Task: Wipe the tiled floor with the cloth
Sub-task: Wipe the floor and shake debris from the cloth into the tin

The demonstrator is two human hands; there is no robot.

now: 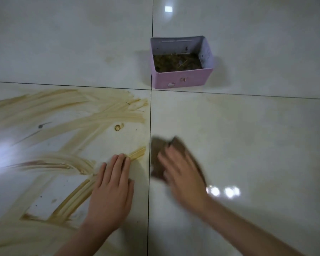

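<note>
The person crouches over a glossy, pale tiled floor and works with both hands low in the view. The left hand lies palm down on the near left tile, its fingers straight and pressed together. It holds nothing, and its flat placement reads as a prop for the person's weight while the other arm wipes. The fingertips sit right at the edge of the streaky yellow-brown smears that cover most of that tile, so this hand rests beside the dirt and not in the cleaner area. The right hand presses down on a crumpled brown cloth, which lies on the near right tile just to the right of the dark grout line. That hand is blurred, so its fingers only appear to be spread and fairly straight on top of the cloth, pinning it to the tile so it drags and does not slip. The right tile looks clean, so the wiping seems set to move left across the line toward the smears. A pink rectangular open-topped box holding dry brownish litter stands on the far right tile, well apart from both hands, likely parked there out of the wiping path.
</note>
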